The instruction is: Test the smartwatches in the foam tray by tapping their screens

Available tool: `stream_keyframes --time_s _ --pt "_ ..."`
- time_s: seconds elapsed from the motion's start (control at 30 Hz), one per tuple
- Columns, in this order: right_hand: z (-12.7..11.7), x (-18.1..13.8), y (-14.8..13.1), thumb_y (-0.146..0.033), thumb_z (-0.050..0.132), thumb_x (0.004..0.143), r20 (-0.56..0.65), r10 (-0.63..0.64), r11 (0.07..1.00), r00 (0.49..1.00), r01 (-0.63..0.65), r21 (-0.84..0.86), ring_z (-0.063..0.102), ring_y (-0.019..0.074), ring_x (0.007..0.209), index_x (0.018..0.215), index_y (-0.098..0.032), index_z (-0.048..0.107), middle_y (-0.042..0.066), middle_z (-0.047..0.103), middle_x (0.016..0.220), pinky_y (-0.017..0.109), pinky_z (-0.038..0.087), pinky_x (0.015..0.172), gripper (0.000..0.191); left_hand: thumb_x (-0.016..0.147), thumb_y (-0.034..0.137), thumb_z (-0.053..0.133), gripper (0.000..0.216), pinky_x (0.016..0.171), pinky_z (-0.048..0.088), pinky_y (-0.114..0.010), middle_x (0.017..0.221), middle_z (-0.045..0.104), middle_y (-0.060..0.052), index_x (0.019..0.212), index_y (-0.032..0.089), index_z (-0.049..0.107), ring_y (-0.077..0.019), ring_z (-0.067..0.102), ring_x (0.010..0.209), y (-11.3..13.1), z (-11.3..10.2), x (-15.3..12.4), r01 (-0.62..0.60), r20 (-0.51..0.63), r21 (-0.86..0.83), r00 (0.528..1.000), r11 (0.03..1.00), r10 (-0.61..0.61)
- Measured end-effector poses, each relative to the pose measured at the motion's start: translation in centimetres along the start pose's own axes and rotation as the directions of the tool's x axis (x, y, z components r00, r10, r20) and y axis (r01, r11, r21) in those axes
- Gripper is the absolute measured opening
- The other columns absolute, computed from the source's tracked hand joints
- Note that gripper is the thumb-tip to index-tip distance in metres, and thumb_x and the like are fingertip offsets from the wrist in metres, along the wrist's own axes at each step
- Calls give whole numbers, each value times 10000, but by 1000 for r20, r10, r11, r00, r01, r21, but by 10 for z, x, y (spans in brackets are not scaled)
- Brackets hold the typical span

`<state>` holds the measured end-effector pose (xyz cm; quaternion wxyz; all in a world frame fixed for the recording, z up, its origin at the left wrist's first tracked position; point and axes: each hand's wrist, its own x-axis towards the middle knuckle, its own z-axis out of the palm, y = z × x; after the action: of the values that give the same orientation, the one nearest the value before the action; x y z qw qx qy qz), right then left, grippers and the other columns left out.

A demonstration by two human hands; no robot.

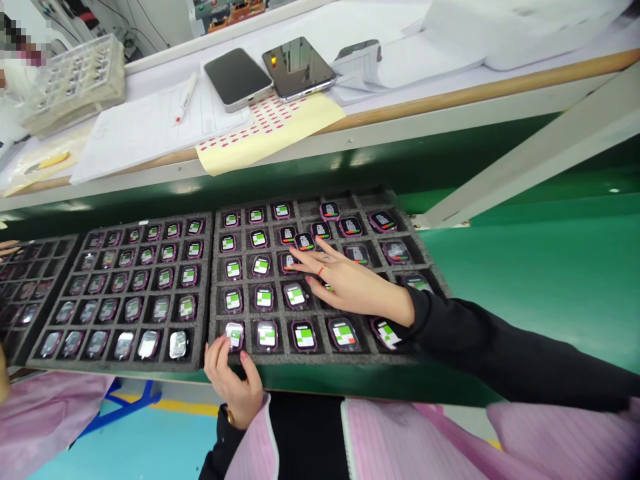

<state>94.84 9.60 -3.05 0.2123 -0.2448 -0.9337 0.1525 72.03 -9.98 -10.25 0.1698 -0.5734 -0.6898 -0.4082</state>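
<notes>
Green-screened watches (305,335) in grey foam tray (320,357)

No text, number or brand is coming through legibly. The watch screens (304,335) in the foam tray (216,293) are showing green and white blocks with dark lines of print, all too small to read. The white paper (140,130) is carrying only faint, blurred print, and the red stickers (273,110) on the yellow sheet (300,123) are showing no letters that can be told.
</notes>
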Motion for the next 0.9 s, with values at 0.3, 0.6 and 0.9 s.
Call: stream_keyframes --time_s 0.3,0.6,0.9 --pt "-7 0 9 -121 397 1007 -24 22 997 999 -23 -74 519 303 1353 1634 -125 46 148 671 1294 674 284 1202 718 894 111 594 448 1133 426 -540 1208 604 -159 1336 128 527 -276 559 1228 -1 0 -1 6 10 5 1000 1000 -6" --pt "-11 -4 21 -105 391 991 -136 54 979 989 -79 -187 545 332 1306 1621 -74 101 186 668 1275 677 313 1185 694 898 121 587 416 1130 428 -542 1205 604 -151 1310 140 539 -274 560 1223 1 0 0 23 16 7 1000 1000 -23" --pt "-14 12 55 -325 556 995 -101 77 983 992 -92 -157 547 345 1300 1560 -70 313 209 618 1343 651 279 1206 667 895 114 591 405 1132 428 -563 1204 611 -161 1297 132 553 -279 561 1227 -1 0 -1 9 19 15 1000 1000 -10"
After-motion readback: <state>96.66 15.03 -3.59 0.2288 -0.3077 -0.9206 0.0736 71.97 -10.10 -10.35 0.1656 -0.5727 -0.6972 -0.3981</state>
